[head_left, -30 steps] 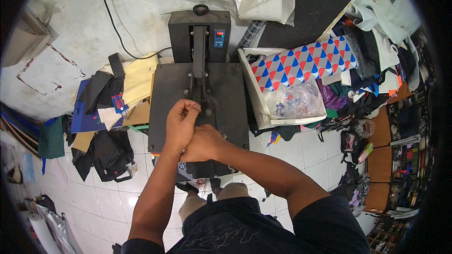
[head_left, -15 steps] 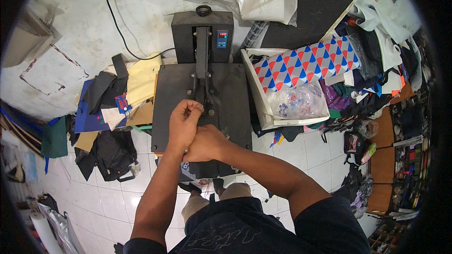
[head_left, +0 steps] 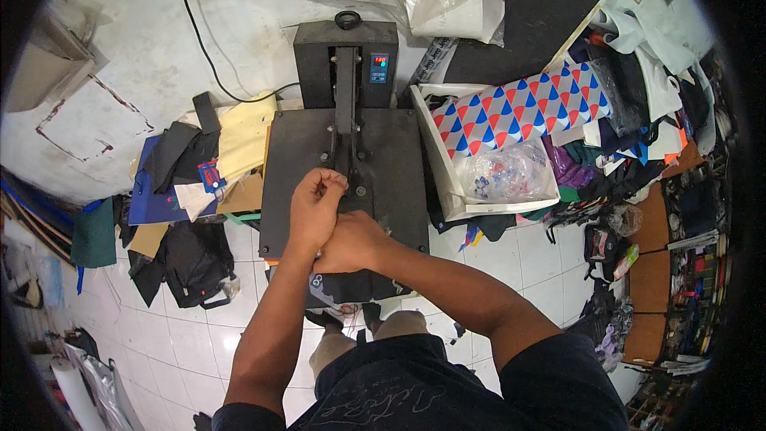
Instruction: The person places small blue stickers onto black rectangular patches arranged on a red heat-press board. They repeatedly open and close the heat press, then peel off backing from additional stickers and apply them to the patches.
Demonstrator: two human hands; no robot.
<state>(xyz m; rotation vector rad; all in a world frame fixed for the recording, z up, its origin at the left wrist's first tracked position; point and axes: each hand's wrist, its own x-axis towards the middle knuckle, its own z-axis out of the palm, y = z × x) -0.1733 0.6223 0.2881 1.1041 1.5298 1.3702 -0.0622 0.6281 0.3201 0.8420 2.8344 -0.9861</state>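
A black heat press stands in front of me, with a lit display panel on its rear housing. Its lever arm runs down the middle toward me. Over the front half of the flat top plate is my left hand, fingers curled in by the lever's near end. My right hand is closed just below it, crossing against the left wrist. Whatever either hand grips is hidden by the hands themselves. At the front edge, under my wrists, dark fabric with a grey printed patch shows.
To the right, a white open box holds a patterned roll and a clear plastic bag. Piled cloth lies beyond it. Left of the press are yellow sheets, dark scraps and a black bag.
My hands keep the same pose at the press. The whole view has shifted very slightly.
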